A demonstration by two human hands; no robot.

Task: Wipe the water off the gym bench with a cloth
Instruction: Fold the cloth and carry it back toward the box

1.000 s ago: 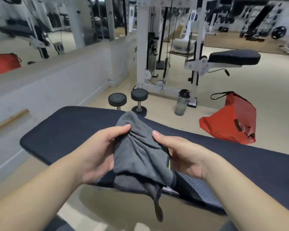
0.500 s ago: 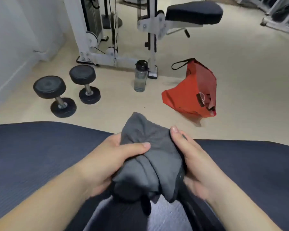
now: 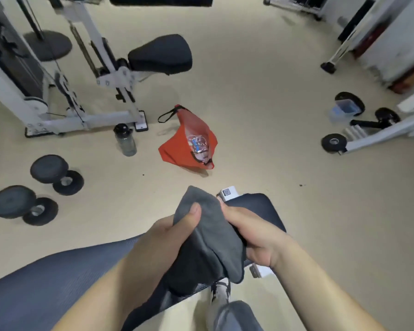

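Observation:
A grey cloth is bunched between both my hands above the end of the dark blue gym bench. My left hand grips its left side, thumb pressed over the top fold. My right hand holds its right side with fingers curled round the fabric. The bench pad runs from the lower left to its rounded end behind my right hand. I see no water on the visible pad; the part under the cloth is hidden.
On the beige floor lie a red bag, a water bottle and two dumbbells to the left. A white cable machine with a black seat stands behind. More weights lie at the right.
The view has swung right and downward along the bench to its end. Both hands kept hold of the cloth and bunched it tighter.

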